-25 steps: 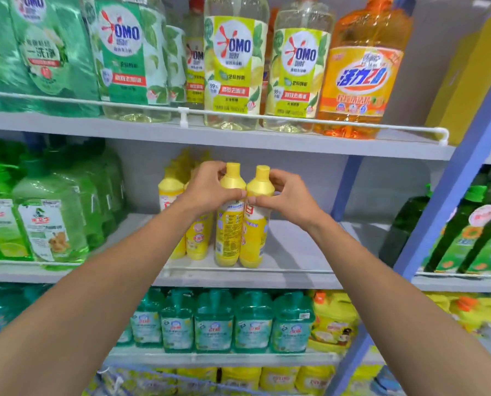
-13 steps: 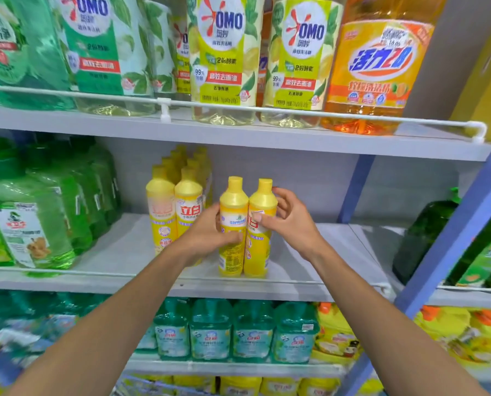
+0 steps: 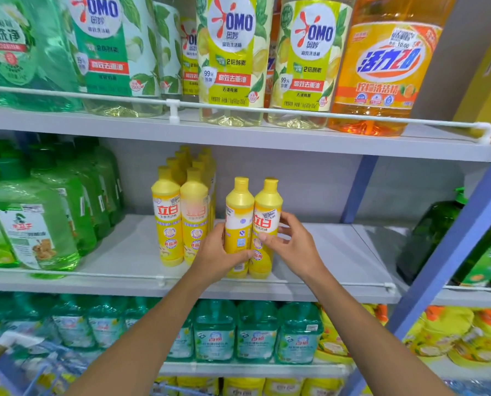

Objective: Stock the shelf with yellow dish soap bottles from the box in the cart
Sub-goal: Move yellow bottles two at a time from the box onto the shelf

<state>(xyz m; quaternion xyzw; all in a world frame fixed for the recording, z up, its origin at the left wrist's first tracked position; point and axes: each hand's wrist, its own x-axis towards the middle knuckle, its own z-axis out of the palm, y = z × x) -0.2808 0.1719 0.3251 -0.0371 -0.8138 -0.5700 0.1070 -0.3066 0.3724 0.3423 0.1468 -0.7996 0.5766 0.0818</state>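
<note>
Hiding lower fronts of two yellow bottles (image 3: 239, 208) (image 3: 268, 208): gripping hands (image 3: 218, 254) (image 3: 294, 247)

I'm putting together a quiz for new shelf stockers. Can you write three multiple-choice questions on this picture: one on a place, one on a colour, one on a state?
1. Where are the two yellow bottles that the left hand and right hand grip?
A) on the floor
B) on the middle shelf, right of the yellow row
C) on the lowest shelf
2. What colour is the rightmost big bottle on the top shelf?
A) blue
B) green
C) orange
3. How are the two gripped bottles?
A) upright, caps on
B) lying flat
C) upside down
Answers: 1 B, they stand at the shelf's front beside the row. 2 C, its liquid and label are orange. 3 A, both caps point up.
</note>
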